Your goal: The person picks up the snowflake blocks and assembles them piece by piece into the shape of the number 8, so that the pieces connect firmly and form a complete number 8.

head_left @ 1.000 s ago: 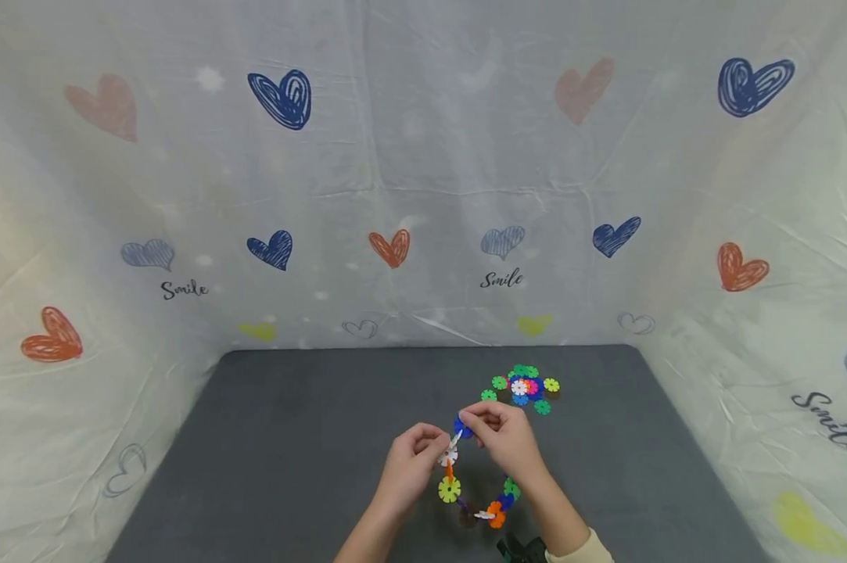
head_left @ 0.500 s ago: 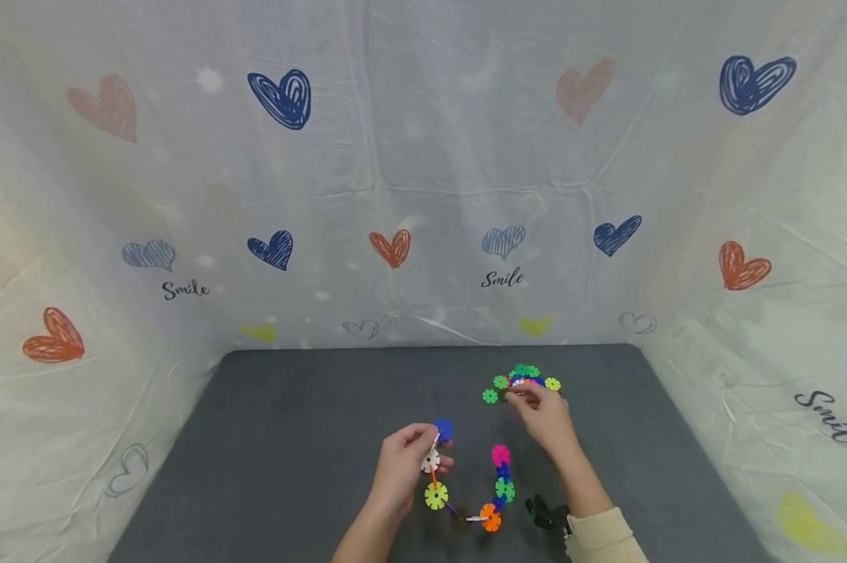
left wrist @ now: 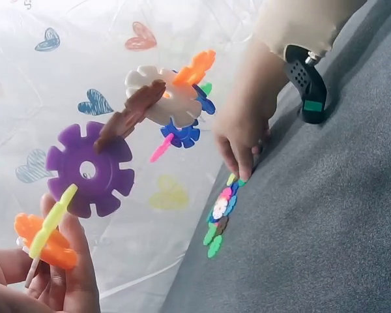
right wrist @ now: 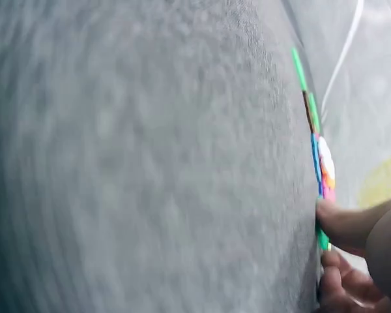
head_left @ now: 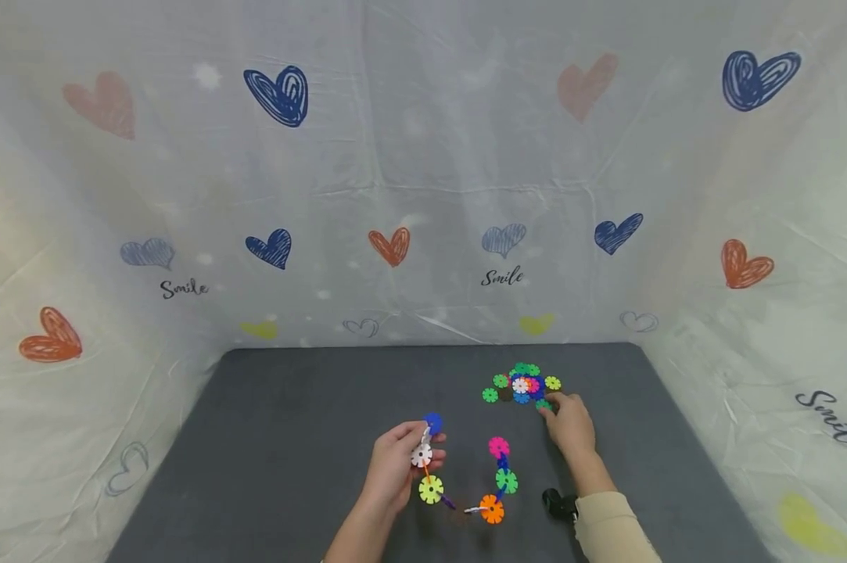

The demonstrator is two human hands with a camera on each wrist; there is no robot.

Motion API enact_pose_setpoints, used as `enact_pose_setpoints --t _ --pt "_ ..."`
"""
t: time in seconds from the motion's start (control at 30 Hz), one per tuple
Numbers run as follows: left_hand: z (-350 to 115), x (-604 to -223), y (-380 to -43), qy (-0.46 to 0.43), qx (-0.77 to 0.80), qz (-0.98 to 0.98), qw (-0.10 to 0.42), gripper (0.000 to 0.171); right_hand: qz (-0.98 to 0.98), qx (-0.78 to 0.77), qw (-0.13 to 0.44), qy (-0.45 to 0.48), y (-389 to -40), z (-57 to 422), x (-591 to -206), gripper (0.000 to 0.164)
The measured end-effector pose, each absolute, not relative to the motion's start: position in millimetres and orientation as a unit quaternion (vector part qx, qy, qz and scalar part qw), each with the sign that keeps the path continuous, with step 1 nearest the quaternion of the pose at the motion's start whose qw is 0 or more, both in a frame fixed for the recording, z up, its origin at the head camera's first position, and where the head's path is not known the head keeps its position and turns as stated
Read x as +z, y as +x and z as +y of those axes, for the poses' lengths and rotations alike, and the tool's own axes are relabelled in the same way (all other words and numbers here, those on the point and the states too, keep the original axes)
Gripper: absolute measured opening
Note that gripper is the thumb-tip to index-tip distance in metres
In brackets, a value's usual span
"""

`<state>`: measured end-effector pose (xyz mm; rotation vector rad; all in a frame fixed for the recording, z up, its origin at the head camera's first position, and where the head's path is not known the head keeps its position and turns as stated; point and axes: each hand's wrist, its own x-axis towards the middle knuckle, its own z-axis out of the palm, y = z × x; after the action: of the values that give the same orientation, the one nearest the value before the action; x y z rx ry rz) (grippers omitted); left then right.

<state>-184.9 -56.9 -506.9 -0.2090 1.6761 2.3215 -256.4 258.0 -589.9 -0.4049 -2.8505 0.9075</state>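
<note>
A chain of notched plastic flower discs hangs in the air from my left hand (head_left: 392,469), which grips it near its white disc (head_left: 421,455). A blue disc (head_left: 433,423) sits at the chain's upper left end. A pink disc (head_left: 498,446) ends the other side, and the chain curves down between them in an open U. Purple disc (left wrist: 91,169) and yellow disc (left wrist: 53,220) show close up in the left wrist view. At the near right edge of the pile, my right hand (head_left: 571,426) pinches a green disc (right wrist: 322,238) between thumb and fingers.
Several loose discs lie in a pile around a white disc (head_left: 520,385) toward the back right of the dark grey table (head_left: 310,422). A white curtain (head_left: 437,156) printed with hearts hangs behind. A black wrist device (head_left: 558,504) is strapped at the right sleeve.
My right hand has left the chain's blue disc and moved back and right to the pile, reaching its near right edge. My left hand has shifted slightly left with the chain, which has opened out.
</note>
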Motion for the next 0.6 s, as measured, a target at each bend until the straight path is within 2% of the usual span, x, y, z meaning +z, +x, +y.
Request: enact_pose_setpoints --t 0.2,0.47,0.6 --pt "-56.0 -505.1 -184.7 -0.064 0.794 0.589 0.138 0.033 -0.93 0.344 0.073 -0.105 -240.4 242.0 -562.4 0.021" --pt "-55.8 -502.3 -184.0 -0.053 0.79 0.597 0.133 0.033 -0.859 0.484 0.166 0.013 -205.0 182.3 -510.4 0.008" --pt "-56.8 -502.2 -183.1 -0.045 0.785 0.605 0.126 0.035 -0.831 0.518 0.176 0.097 -194.6 156.9 -499.1 0.004"
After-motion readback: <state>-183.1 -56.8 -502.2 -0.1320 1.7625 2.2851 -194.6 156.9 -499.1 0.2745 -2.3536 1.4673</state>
